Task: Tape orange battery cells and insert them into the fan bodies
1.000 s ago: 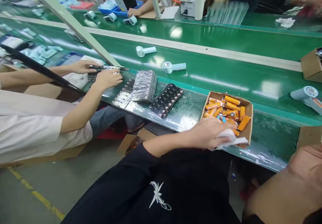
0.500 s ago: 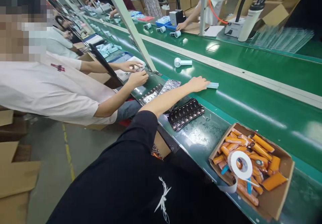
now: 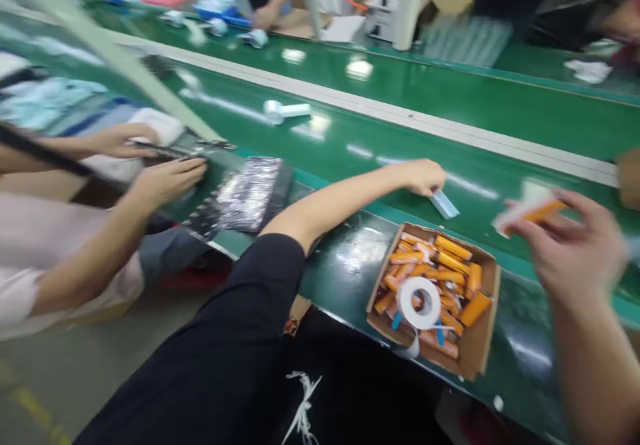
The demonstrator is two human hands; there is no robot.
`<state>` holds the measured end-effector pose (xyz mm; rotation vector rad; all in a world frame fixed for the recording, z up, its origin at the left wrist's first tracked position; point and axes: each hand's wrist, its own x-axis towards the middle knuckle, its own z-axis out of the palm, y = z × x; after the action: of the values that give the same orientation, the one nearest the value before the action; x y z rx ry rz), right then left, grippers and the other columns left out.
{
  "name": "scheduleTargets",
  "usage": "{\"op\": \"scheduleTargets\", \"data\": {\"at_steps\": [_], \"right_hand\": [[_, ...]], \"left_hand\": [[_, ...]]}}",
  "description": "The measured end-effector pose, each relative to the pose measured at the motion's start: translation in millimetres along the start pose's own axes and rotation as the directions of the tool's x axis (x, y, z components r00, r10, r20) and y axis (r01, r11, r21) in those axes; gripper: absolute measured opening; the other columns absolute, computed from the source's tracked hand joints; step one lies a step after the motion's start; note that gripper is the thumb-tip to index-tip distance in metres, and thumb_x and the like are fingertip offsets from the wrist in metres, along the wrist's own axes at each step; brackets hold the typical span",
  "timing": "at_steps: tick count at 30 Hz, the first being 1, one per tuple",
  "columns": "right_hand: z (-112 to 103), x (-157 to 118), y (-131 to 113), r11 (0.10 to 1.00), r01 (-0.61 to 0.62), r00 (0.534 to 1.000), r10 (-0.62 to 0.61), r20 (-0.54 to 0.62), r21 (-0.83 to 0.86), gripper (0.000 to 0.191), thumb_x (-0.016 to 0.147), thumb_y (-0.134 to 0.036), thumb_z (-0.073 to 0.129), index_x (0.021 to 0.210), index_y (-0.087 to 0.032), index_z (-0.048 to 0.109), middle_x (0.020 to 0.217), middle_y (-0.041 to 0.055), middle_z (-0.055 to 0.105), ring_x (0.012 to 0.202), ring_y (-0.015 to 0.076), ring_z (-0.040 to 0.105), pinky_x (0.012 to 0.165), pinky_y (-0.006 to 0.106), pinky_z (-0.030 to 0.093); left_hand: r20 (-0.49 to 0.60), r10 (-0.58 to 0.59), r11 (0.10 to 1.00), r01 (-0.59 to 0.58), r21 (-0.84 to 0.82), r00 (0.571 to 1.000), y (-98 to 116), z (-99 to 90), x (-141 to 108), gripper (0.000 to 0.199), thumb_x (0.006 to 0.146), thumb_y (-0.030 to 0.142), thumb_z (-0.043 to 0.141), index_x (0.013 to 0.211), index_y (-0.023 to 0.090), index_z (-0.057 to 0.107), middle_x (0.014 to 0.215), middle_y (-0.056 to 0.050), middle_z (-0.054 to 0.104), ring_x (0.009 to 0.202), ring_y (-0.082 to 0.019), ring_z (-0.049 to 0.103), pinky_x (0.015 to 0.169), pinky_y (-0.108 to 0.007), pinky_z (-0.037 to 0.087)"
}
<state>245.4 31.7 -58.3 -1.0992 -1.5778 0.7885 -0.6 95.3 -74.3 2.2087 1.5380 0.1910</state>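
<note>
My left hand reaches over the near edge of the green belt, its fingers closed on one end of a light-blue plastic handle piece. At the right, my right hand is raised above the belt edge, gripping an orange battery. Something white lies along that battery's far side, but blur hides what it is. Between and below the hands, a cardboard box on the bench holds many orange batteries. A roll of white tape rests on top of them, its loose end hanging over the box rim.
A light-blue and white handheld fan lies on the green belt. Left of my left arm sit a wrapped silvery stack and dark circuit boards. A co-worker's hands work beside a slanted metal post.
My view has swung right. My right hand has come into view with the orange battery. The light-blue piece in my left hand is now tilted and nearer the battery box.
</note>
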Motion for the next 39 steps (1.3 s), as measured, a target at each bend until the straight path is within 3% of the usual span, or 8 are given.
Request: {"op": "scheduleTargets", "data": {"at_steps": [3,6,11,16,30,34,37,39], "right_hand": [[5,16,21,0.994,-0.029,0.973,0.052,0.225,-0.105,0.048,0.078,-0.035,0.094,0.121,-0.024,0.076,0.092,0.0077,0.084,0.085,0.0276,0.082,0.079,0.04,0.066],[27,33,39,0.936,0.069,0.922,0.073,0.381,-0.346,0.043,0.088,-0.029,0.084,0.128,-0.02,0.071,0.095,0.007,0.085,0.091,0.0282,0.083,0.084,0.04,0.064],[44,33,42,0.619,0.324,0.829,0.179,0.53,-0.716,0.046,0.103,-0.036,0.073,0.145,-0.021,0.066,0.104,0.0113,0.084,0.098,0.0327,0.08,0.089,0.039,0.059],[44,27,33,0.357,0.416,0.771,0.349,0.533,-0.836,0.047,0.109,-0.044,0.062,0.151,-0.021,0.063,0.112,0.018,0.082,0.1,0.0366,0.079,0.085,0.04,0.058],[59,57,28,0.375,0.535,0.591,0.475,0.652,-0.757,0.039,0.102,-0.034,0.064,0.134,-0.015,0.078,0.134,0.0203,0.076,0.123,0.038,0.071,0.101,0.045,0.055],[6,19,4,0.569,0.464,0.742,0.17,0.649,-0.679,0.044,0.102,-0.029,0.063,0.143,-0.017,0.073,0.157,0.0169,0.064,0.142,0.0394,0.061,0.119,0.057,0.049],[-41,-63,-25,0.785,0.385,0.853,-0.102,0.512,-0.485,0.031,0.106,-0.033,0.06,0.13,-0.024,0.078,0.135,0.0098,0.078,0.128,0.0318,0.071,0.114,0.052,0.055],[-59,-127,-44,0.869,0.317,0.894,-0.141,0.425,-0.38,0.02,0.106,-0.036,0.064,0.111,-0.027,0.081,0.112,0.0063,0.084,0.102,0.027,0.078,0.096,0.044,0.063]], "left_hand": [[0.112,0.16,0.985,-0.166,0.047,0.981,-16,1.9,14,0.017,0.089,0.021,0.072,0.1,0.025,0.084,0.115,-0.002,0.085,0.108,-0.023,0.076,0.095,-0.03,0.052],[0.047,0.15,0.981,-0.154,0.119,0.988,-22,9.1,18,0.028,0.101,0.025,0.059,0.119,0.023,0.08,0.124,-0.005,0.082,0.11,-0.022,0.075,0.089,-0.029,0.047],[-0.023,0.119,0.985,-0.115,0.125,0.993,-13,24.4,16,0.029,0.105,0.029,0.058,0.127,0.023,0.076,0.119,-0.009,0.082,0.108,-0.024,0.074,0.087,-0.029,0.045],[-0.055,0.095,0.989,-0.088,0.123,0.994,-4,34.6,23,0.029,0.107,0.028,0.054,0.126,0.021,0.075,0.123,-0.011,0.081,0.113,-0.027,0.074,0.088,-0.031,0.046],[-0.142,-0.015,1.0,0.012,-0.021,0.99,12,36.6,28,0.03,0.104,0.02,0.053,0.126,0.018,0.074,0.127,-0.014,0.078,0.115,-0.029,0.07,0.095,-0.037,0.049],[-0.316,0.258,0.961,-0.278,-0.018,0.913,38,36.8,-38,0.036,0.102,0.029,0.064,0.137,0.018,0.069,0.141,-0.016,0.072,0.133,-0.033,0.062,0.112,-0.045,0.047],[-0.054,0.618,0.785,-0.619,0.009,0.784,52,46.9,-123,0.025,0.1,0.042,0.072,0.12,0.029,0.076,0.132,-0.008,0.077,0.131,-0.031,0.065,0.115,-0.046,0.048],[0.042,0.663,0.744,-0.664,0.079,0.748,56,54.9,-175,0.021,0.099,0.035,0.073,0.119,0.029,0.076,0.139,-0.008,0.075,0.135,-0.032,0.064,0.115,-0.047,0.05]]}}
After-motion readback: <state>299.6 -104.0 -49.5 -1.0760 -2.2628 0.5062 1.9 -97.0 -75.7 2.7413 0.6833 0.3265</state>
